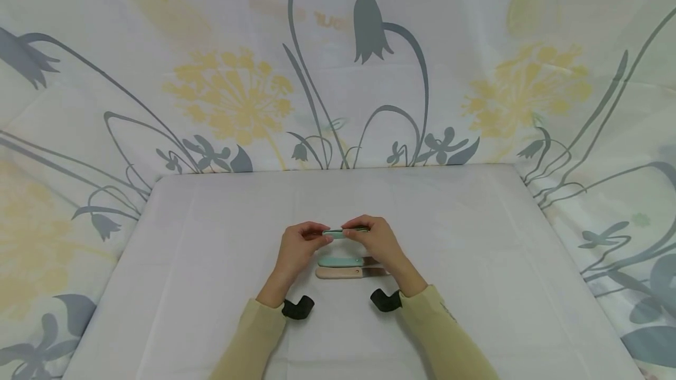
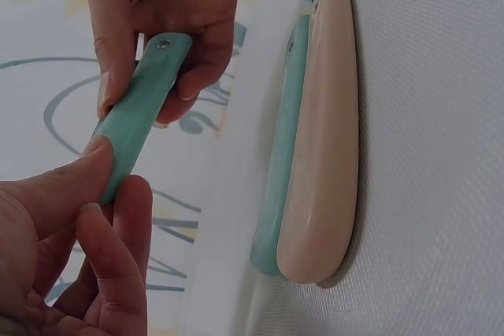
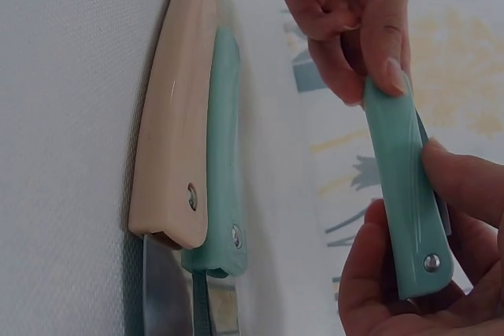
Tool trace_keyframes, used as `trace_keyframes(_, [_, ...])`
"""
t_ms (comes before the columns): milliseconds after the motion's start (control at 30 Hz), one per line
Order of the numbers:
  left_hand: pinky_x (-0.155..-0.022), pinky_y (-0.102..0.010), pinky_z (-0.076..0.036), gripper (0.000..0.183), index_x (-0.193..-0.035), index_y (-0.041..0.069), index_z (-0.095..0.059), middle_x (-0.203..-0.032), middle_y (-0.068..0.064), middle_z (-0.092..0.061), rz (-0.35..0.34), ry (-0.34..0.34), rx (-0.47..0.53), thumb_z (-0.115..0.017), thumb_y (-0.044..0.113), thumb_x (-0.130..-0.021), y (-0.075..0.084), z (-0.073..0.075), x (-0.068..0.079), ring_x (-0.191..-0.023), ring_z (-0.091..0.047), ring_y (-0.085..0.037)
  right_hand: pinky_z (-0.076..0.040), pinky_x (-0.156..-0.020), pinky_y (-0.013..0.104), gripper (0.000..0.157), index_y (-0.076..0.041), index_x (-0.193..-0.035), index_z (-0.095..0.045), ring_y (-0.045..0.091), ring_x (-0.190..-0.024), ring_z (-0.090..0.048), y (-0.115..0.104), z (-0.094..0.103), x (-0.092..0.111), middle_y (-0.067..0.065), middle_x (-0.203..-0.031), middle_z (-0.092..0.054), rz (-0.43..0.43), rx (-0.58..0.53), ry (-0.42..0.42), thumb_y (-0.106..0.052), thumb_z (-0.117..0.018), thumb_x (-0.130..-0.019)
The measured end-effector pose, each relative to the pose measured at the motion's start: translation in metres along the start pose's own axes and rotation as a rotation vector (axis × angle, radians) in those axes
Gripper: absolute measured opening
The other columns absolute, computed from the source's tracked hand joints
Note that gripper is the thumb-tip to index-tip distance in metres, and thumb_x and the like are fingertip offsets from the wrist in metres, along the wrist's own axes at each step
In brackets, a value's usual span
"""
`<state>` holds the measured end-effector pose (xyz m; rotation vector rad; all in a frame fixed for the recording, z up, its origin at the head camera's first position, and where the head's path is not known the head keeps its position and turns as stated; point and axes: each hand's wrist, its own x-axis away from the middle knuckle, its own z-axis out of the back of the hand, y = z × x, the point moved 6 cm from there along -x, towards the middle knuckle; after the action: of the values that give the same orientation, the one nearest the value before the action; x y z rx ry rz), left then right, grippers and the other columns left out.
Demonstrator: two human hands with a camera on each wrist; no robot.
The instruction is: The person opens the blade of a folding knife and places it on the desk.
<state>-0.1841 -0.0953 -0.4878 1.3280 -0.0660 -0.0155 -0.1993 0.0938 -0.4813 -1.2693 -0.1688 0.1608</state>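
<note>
Both hands hold a teal folding knife [image 1: 334, 234] above the white table. In the right wrist view, its blade [image 3: 442, 202] lies along the handle, mostly folded in. My left hand [image 1: 297, 248] pinches the handle's plain end between thumb and fingers. At the riveted end, my right hand [image 1: 381, 241] grips it, with the thumb against the blade side. Just below the hands, a second teal knife [image 1: 338, 262] and a beige-handled knife [image 1: 338, 273] lie side by side on the table. Blades of both are out, pointing right, partly behind my right hand in the head view.
The white-covered table [image 1: 222, 210] extends around the hands. Floral curtains [image 1: 338, 75] hang along its back and sides. A black wrist strap piece [image 1: 298, 308] sits by the left sleeve, another [image 1: 385, 300] by the right.
</note>
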Motion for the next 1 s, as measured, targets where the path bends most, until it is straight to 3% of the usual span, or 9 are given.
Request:
trace_keyframes(367, [-0.073,-0.03,-0.056,0.017,-0.099,0.003,-0.076,-0.09,-0.006,-0.073,-0.005,-0.005,0.011,-0.08,0.005,-0.082,0.0067,-0.001,0.0018,-0.081,-0.069,-0.018,-0.046,-0.083,0.036,0.007,-0.008,-0.097,-0.073,0.02,-0.091,-0.06,-0.0017,-0.0059,0.0022,0.002,-0.097,-0.069,-0.054,-0.049,0.055,-0.012,-0.071,-0.092])
trace_keyframes(400, [-0.072,-0.028,-0.056,0.017,-0.098,0.005,-0.076,-0.09,-0.005,-0.073,-0.009,-0.002,0.011,-0.081,0.006,-0.082,0.0015,-0.0016,-0.0006,-0.08,-0.069,-0.017,-0.045,-0.082,0.036,0.007,-0.007,-0.097,-0.073,0.02,-0.09,-0.059,-0.0021,-0.0065,0.0024,0.003,-0.096,-0.069,-0.055,-0.054,0.061,-0.012,-0.071,-0.092])
trace_keyframes(733, [-0.071,-0.03,-0.056,0.02,-0.101,0.0,-0.075,-0.091,-0.009,-0.073,0.0,0.002,0.02,-0.081,0.006,-0.083,0.0042,-0.0022,-0.0016,-0.081,-0.069,-0.019,-0.042,-0.076,0.034,0.01,-0.005,-0.096,-0.069,0.021,-0.085,-0.052,-0.0031,-0.0092,0.0045,0.004,-0.094,-0.066,-0.062,-0.039,0.129,-0.015,-0.069,-0.095])
trace_keyframes(1000, [-0.07,-0.029,-0.056,0.02,-0.101,0.0,-0.075,-0.089,-0.008,-0.073,0.0,-0.01,-0.006,-0.081,0.007,-0.083,0.0038,-0.0031,-0.0021,-0.08,-0.07,-0.018,-0.042,-0.078,0.034,0.01,-0.003,-0.098,-0.069,0.021,-0.089,-0.053,-0.0036,-0.0082,0.0051,0.007,-0.097,-0.066,-0.054,-0.119,0.177,-0.013,-0.067,-0.096])
